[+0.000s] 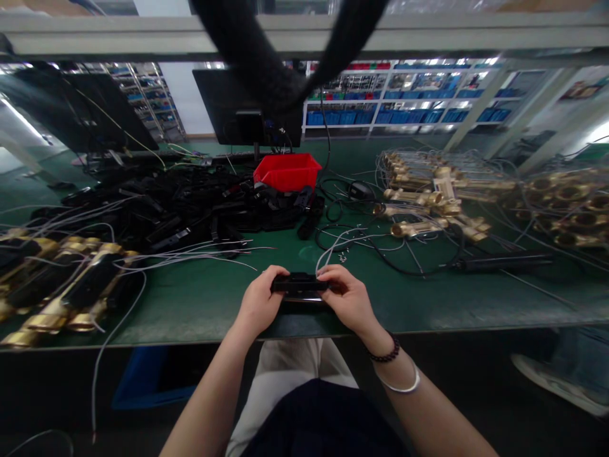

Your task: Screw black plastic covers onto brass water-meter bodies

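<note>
A long black plastic housing point(301, 284) is held level between my two hands, just above the front of the green bench. My left hand point(261, 301) pinches its left end, thumb on the near side. Around the right end close the fingers of my right hand point(349, 298), beside a pale grey cable point(333, 252) that runs up and away from the housing. A thin shiny strip shows under the housing; what it belongs to is hidden. Past my right hand, several small screws point(342, 257) lie scattered on the bench.
Brass pipe fittings with black housings point(92, 285) lie at the left edge, wires trailing. Black plastic parts point(190, 209) pile up behind, near a red bin point(288, 171). Brass fittings point(419, 197) stack at the right, behind a black electric screwdriver-like tool point(507, 261) with a cord.
</note>
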The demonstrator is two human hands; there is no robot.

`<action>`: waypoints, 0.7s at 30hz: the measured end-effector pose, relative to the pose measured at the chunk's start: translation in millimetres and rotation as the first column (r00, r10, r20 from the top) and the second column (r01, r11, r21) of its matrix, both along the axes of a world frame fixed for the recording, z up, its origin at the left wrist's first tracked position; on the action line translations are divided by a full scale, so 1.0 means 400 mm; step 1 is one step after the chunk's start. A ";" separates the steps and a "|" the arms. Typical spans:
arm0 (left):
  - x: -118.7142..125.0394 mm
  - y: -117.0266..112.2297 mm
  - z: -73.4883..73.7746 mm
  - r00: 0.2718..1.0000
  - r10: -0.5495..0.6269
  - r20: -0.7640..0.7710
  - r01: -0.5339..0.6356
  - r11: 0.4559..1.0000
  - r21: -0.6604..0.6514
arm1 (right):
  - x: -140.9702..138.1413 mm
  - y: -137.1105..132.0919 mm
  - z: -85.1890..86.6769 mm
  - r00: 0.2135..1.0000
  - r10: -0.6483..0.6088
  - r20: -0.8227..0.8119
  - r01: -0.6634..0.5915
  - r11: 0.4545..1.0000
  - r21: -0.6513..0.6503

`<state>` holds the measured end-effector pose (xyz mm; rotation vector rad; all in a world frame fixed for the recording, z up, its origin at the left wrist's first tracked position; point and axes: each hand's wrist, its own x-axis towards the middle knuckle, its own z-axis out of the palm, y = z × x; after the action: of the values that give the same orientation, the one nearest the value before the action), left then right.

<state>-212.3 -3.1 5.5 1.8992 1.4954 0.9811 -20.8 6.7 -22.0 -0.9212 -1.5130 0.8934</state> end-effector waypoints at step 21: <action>-0.068 0.005 0.025 0.968 -0.235 0.088 0.248 0.948 -0.199 | 0.043 -0.023 0.003 0.962 0.106 0.253 -0.176 0.946 0.271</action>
<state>-239.6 -0.9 15.5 1.8289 1.2399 0.7352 -3.7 -2.3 -20.7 -0.7258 -1.8787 0.6519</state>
